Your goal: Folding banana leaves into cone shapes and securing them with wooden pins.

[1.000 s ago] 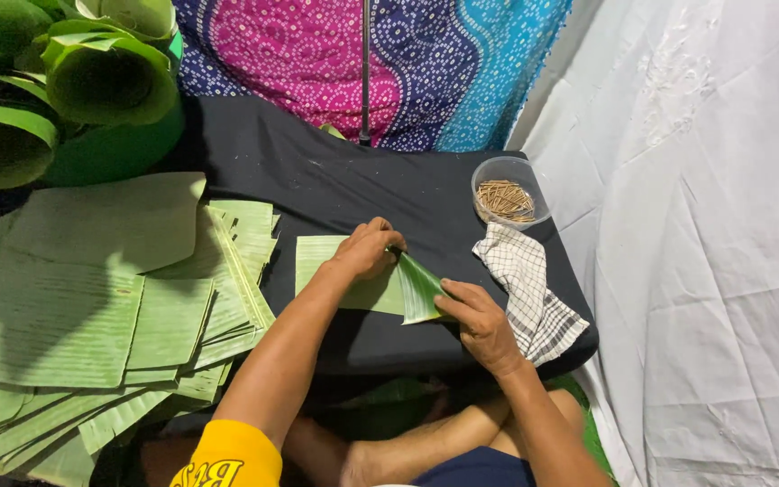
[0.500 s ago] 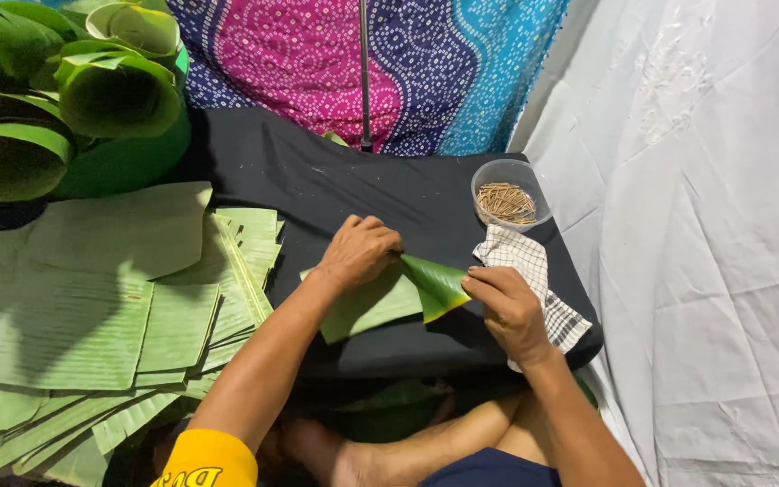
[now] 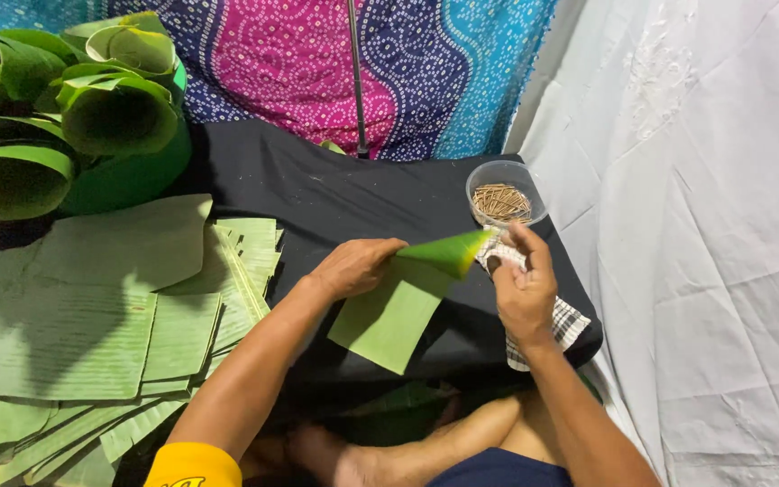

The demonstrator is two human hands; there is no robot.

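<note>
lifted now, leaf cone (image 3: 439,253) – pinched between left hand (image 3: 353,266) and right hand (image 3: 523,289) fingertips.

A: Light even, fairly bright, from above and a bit in front. White sheet (image 3: 723,225) at right is the brightest patch, folds readable, not blown out.

B: Shadows?

A: Soft ones. Left arm (image 3: 263,361) darkens the cut leaves (image 3: 65,334); folded leaf (image 3: 398,307) drops a shadow on the black cloth (image 3: 317,189). Rolled leaves (image 3: 92,108) go dark inside.

B: Sharpness?

A: Centre crisp. Right hand (image 3: 520,289) slightly soft. Black cloth loses detail. Mild wide-angle stretch toward the corners.
</note>
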